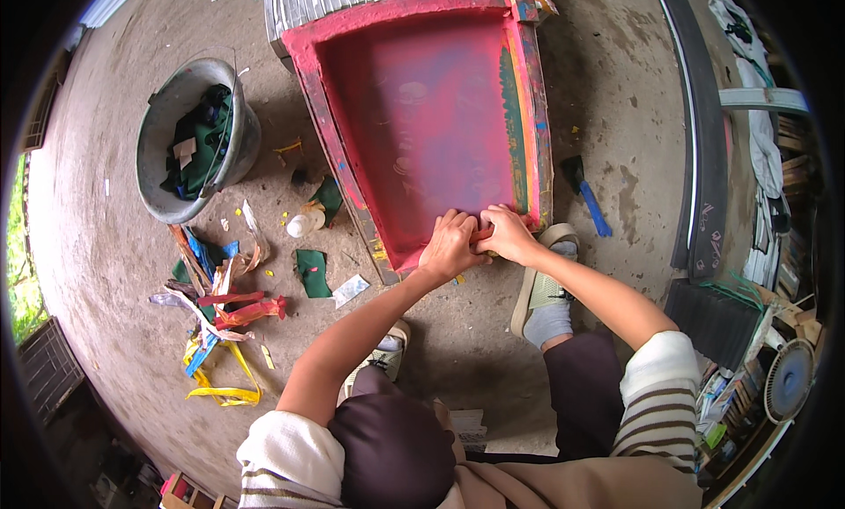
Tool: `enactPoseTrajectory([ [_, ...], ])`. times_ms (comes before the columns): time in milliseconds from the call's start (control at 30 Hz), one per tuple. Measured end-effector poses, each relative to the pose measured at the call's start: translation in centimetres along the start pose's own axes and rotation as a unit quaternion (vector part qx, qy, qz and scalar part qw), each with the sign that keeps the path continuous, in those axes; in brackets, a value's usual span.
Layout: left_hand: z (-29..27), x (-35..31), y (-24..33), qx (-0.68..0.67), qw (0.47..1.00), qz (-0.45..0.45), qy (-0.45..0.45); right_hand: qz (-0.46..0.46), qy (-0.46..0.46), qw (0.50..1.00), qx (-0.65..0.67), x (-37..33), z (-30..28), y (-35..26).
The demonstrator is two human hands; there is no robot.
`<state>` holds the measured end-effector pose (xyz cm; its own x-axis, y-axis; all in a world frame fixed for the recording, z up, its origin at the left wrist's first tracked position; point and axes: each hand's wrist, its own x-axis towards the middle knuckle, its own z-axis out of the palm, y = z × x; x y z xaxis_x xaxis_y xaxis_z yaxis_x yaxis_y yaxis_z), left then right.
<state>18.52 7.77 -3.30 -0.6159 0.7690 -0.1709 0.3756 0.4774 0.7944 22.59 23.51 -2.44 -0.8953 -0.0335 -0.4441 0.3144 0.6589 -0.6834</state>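
Note:
A wooden screen-printing frame (303,78), stained red and pink, lies in front of me around a purplish-pink mesh (440,113). Faint pale figures show in the mesh, and a green and yellow streak runs down its right side. At the near rim, my left hand (451,243) is closed with its fingers curled over the edge. Touching it from the right, my right hand (509,234) is closed too, its fingers bent at the same rim. A bit of reddish-orange material shows between the two hands. Its kind is hidden by the fingers.
Left of the frame stands a grey bucket (242,148) holding dark green cloth. Torn coloured strips (233,307), a white bottle (301,225) and cloth scraps litter the floor. A blue-handled tool (594,208) lies right of the frame. A fan (789,380) stands far right.

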Motion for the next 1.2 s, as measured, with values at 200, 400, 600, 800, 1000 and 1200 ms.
enactPoseTrajectory([
  [200, 0.5, 0.1, -0.4, 0.001, 0.999, 0.033, 0.03, 0.001, 0.066, 0.997, 0.031, -1.0, 0.3, -0.9],
  [400, 0.5, 0.0, -0.5, 0.002, 0.999, 0.039, 0.029, -0.032, 0.127, 0.991, 0.04, -1.6, 0.9, -1.1],
  [600, 0.6, -0.2, -0.3, 0.004, 0.996, 0.07, 0.052, -0.025, 0.086, 0.996, 0.008, -1.7, 0.4, -1.0],
  [800, 0.3, 0.0, -1.9, 0.066, 0.989, 0.134, -0.008, -0.085, 0.027, 0.996, -0.015, -1.8, -5.6, -1.0],
  [1000, -5.4, 2.1, 1.8, 0.237, 0.917, 0.119, -0.298, 0.055, 0.093, 0.989, -0.097, -4.8, -11.2, -3.7],
  [1200, -11.3, 1.0, 6.9, 0.373, 0.895, 0.152, -0.192, 0.061, 0.163, 0.974, -0.148, -7.4, -12.3, -8.1],
])
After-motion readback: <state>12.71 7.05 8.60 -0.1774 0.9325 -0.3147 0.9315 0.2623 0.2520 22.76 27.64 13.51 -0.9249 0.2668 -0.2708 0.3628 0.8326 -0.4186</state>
